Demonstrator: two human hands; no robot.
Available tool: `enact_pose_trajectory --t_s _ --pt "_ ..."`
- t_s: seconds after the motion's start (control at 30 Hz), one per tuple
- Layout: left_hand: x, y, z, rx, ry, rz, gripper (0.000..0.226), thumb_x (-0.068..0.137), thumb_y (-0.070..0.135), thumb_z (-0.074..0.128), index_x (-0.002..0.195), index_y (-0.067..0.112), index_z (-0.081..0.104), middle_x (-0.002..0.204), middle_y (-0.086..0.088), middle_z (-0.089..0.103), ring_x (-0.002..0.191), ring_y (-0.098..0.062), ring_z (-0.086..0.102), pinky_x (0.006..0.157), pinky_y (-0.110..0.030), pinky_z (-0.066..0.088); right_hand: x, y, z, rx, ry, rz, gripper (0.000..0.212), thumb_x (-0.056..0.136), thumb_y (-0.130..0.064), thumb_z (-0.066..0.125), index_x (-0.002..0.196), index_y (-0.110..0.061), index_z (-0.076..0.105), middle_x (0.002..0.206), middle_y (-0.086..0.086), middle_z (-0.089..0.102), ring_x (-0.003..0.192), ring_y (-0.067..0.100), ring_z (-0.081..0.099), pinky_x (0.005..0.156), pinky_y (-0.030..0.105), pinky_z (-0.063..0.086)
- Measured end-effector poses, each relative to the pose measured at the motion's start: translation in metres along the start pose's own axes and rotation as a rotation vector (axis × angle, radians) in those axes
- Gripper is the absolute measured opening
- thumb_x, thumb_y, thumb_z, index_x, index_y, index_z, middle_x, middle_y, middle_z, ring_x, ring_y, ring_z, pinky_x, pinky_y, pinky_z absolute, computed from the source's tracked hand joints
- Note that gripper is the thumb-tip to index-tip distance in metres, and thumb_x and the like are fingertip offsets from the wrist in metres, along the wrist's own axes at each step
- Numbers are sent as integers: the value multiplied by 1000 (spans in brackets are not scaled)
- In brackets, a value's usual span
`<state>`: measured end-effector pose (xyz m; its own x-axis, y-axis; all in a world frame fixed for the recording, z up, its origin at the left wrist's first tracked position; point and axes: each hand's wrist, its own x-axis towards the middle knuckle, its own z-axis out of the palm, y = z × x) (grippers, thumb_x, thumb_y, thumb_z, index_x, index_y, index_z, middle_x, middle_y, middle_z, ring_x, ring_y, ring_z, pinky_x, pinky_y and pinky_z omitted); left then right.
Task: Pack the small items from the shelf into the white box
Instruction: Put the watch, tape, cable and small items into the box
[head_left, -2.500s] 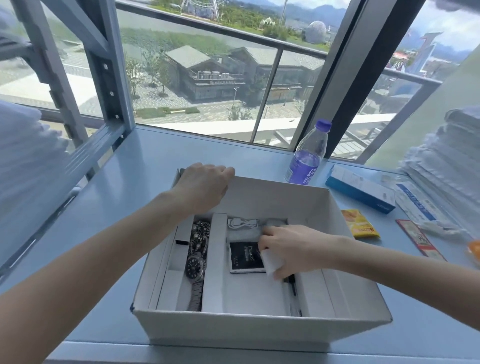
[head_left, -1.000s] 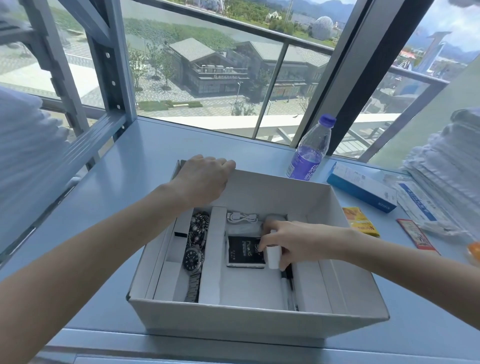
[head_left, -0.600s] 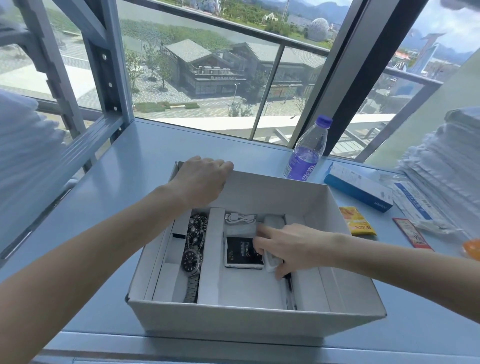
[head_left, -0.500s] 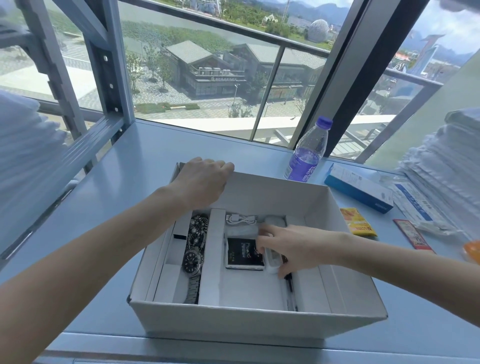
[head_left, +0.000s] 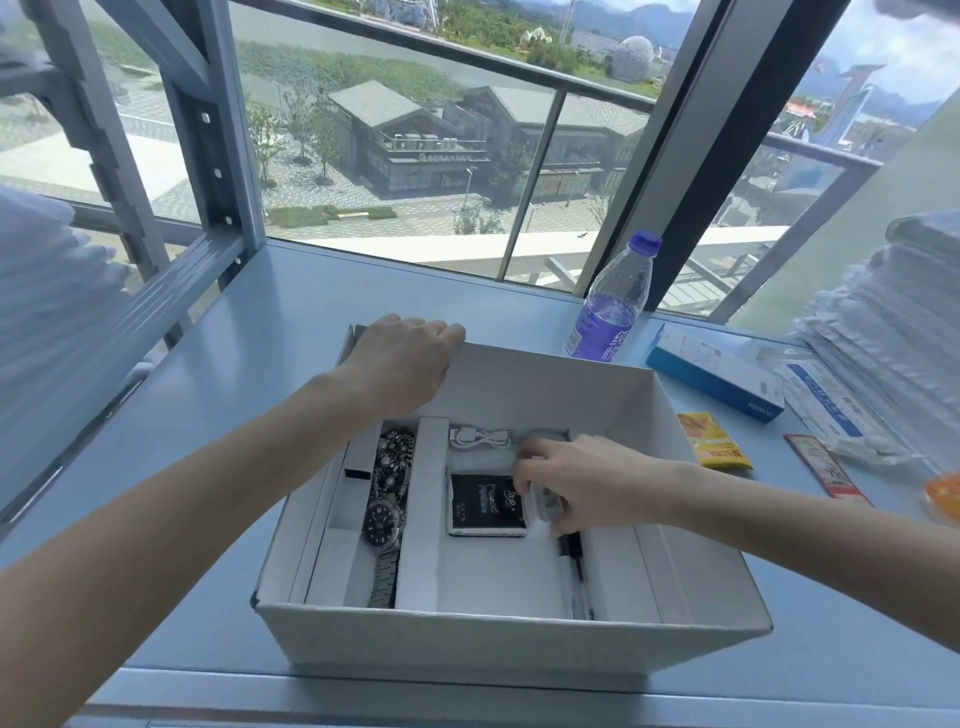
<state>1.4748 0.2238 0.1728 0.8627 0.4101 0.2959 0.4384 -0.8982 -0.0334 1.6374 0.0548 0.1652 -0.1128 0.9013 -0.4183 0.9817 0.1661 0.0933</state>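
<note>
Inside the white box (head_left: 691, 457), my right hand (head_left: 587, 486) pinches a small whitish object (head_left: 545, 501), perhaps a plastic case, just beside the black packet (head_left: 485, 504). My left hand (head_left: 402, 364) curls closed over the box's far left rim. A coiled white cable (head_left: 478, 439) lies behind the packet; across a white divider (head_left: 428, 509) lies a wristwatch (head_left: 384, 522). Out on the blue table (head_left: 291, 322), right of the box, stand a purple-labelled water bottle (head_left: 613, 306), a blue carton (head_left: 714, 371) and a yellow sachet (head_left: 714, 447).
</note>
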Motion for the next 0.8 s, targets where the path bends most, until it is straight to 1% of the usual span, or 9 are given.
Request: enact_pose_trajectory --t_s 0.13,0.2,0.3,0.4,0.5,0.57,0.63,0.7,0.8 --pt "0 1 -3 13 -18 -6 10 96 15 35 101 12 43 89 -1 53 83 -22 54 77 -32 39 -3 -2 -4 -70 15 3 48 75 -31 68 117 -28 46 121 2 44 67 24 40 60 29 31" --pt "0 1 -4 11 -30 -9 9 96 16 35 100 13 42 87 1 50 82 -22 53 78 -33 40 -7 -3 -6 -124 38 -19 50 77 -37 68 120 -27 44 122 2 43 68 27 46 58 30 31" --pt "0 1 -6 6 -49 -13 4 95 18 35 92 16 35 81 4 43 75 -19 46 79 -33 41 -21 -1 -14 -146 204 -48 42 83 -42 62 117 -22 48 119 2 46 78 29 59 55 30 36" --pt "-1 1 -6 12 -61 -23 8 95 23 35 95 15 37 85 3 46 77 -19 46 77 -32 38 -52 10 -21 -85 446 -56 36 84 -37 65 111 -14 58 110 6 57 91 24 60 72 35 52" --pt "2 3 -5 26 -41 -7 12 96 28 36 98 16 39 89 3 51 72 -16 41 68 -29 31 -92 35 -18 -35 616 50 37 84 -36 64 113 -14 61 113 6 60 101 21 58 87 35 51" --pt "5 7 -4 12 -50 30 14 96 31 36 100 18 39 90 4 52 70 -13 42 66 -28 30 -118 52 -8 1 671 150 38 85 -37 61 116 -16 59 117 5 58 104 21 57 88 31 47" --pt "11 12 -3 -3 -67 57 17 96 33 37 105 19 40 92 5 55 70 -13 46 62 -27 32 -142 69 9 28 689 254 36 85 -33 62 118 -18 58 117 4 57 103 22 56 86 30 45" --pt "19 20 -3 3 -81 75 22 96 35 37 112 20 41 93 5 58 67 -12 48 57 -25 34 -163 85 34 76 664 351 34 86 -26 64 118 -16 58 117 6 55 105 25 55 88 38 47" --pt "33 37 -2 8 -118 94 26 96 37 37 116 21 40 92 5 61 62 -12 47 51 -24 34 -187 109 79 143 553 491 34 88 -23 61 121 -14 56 120 8 52 119 30 46 101 41 39"
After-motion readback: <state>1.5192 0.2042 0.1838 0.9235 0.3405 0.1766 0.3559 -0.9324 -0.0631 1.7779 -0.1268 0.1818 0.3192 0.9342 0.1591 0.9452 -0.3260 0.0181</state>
